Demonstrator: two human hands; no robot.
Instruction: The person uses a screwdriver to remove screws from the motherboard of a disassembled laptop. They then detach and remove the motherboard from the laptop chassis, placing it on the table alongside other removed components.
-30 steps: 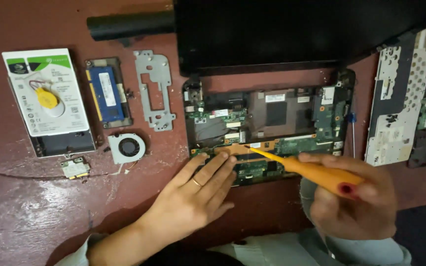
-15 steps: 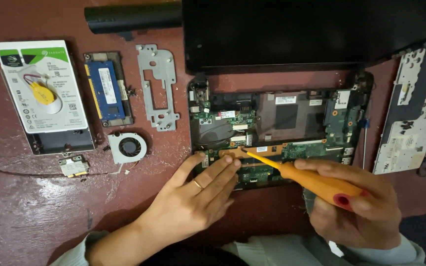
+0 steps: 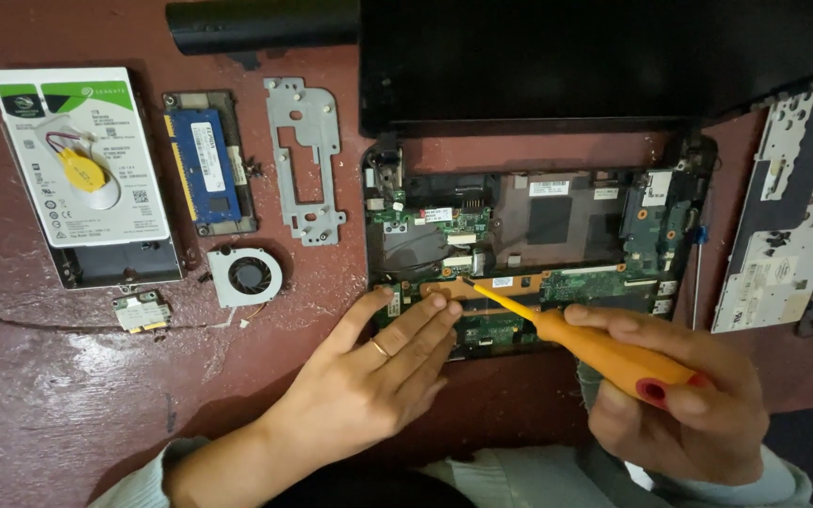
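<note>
Dark red, scuffed tabletop [image 3: 68, 395], strewn with parts taken out of a small computer. Near the middle, an opened laptop base [image 3: 529, 254] with green circuit board [image 3: 604, 282] exposed, black screen [image 3: 595, 56] tilted back behind it.

Left hand [image 3: 369, 376] laid flat, fingers spread and pressing on the front edge of the board, a ring on one finger; holding nothing, just steadying. Right hand [image 3: 679, 395] wrapped tight around the handle of an orange screwdriver [image 3: 604, 353], shaft angled up and left, tip resting on the board near a copper-coloured strip [image 3: 482, 285].

Likely thin, stiff and brittle, that board: light to lift, easily cracked by flexing, easily scarred by a slipping tip. Best taken by bare edges and corners, away from chips and connectors. Screwdriver handle smooth, probably plastic, so a full-fist grip suits it.

Off to the left, well apart from the hands: a hard drive [image 3: 82, 160] with a yellow coin cell [image 3: 82, 174] lying on it, a blue memory module [image 3: 211, 160], a grey metal bracket [image 3: 305, 155], a small fan [image 3: 248, 276] and a tiny card [image 3: 140, 310]. On the right, a perforated keyboard plate [image 3: 792, 198], standing slantwise.
</note>
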